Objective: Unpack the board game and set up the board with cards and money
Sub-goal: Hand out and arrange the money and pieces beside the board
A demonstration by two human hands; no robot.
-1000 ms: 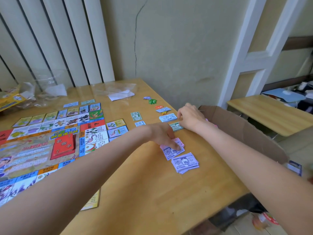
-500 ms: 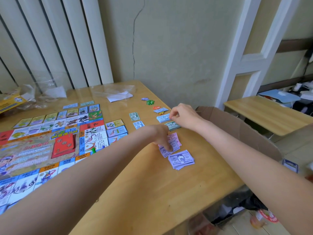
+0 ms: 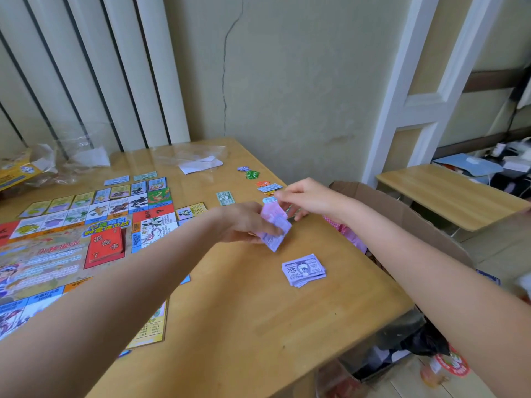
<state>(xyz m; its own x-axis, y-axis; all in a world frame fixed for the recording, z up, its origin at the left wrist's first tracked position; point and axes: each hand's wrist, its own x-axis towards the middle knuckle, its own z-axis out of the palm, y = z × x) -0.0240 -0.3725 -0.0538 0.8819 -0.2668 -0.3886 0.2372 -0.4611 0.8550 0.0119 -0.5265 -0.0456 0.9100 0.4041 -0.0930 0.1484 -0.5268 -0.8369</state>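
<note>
Purple bills mid-frame, left hand gripping bundle above table. Right hand pinching at top edge, contents unclear. Probably peeling singles; squaring bundle first helps, stacking beside lower purple pile.

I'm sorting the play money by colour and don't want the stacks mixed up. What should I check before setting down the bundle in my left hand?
1. Grip on the bundle of purple paper notes: left hand holds it lifted off the wooden table. Ok.
2. Matching stack ready: a pile of purple notes marked 5000 lies near the table's right side. Ok.
3. Same value on both: the held notes' print is blurred. Cannot tell.
4. Bare table beside that pile. Ok.
5. Right hand free: fingers curled over small blue notes; contents hidden. Cannot tell.
</note>
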